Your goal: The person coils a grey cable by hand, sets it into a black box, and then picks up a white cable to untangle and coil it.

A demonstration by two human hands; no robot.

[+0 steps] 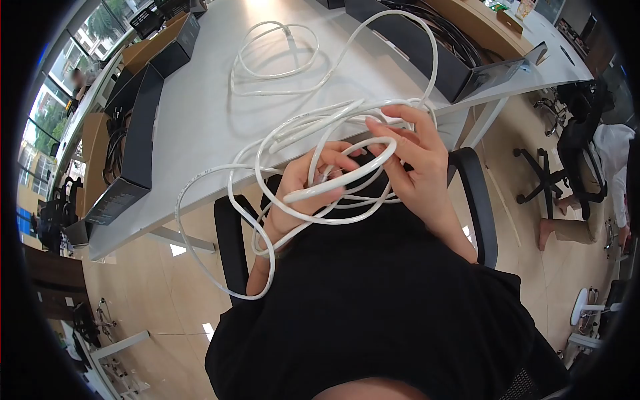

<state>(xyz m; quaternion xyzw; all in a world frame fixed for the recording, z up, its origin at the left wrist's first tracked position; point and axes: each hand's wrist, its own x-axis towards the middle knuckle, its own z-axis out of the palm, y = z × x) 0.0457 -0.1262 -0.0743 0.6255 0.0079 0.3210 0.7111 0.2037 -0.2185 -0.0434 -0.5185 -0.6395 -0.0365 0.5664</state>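
Left hand (303, 190) clamps a cable (347, 179) loop running crosswise to my right hand (413, 160), which curls round it. Slack trails onto the table (200, 100).

Office, long desk (193, 120), swivel chairs (553, 167)

The person wears a loose, plain black top (373, 300)

Bare table (193, 113) lies open between the long black box (137, 143) on the left and the open black box (427, 50) on the right. Loops of white cable (333, 185) sprawl across that middle stretch. Chair armrests (230, 240) hem in both sides nearer the body.
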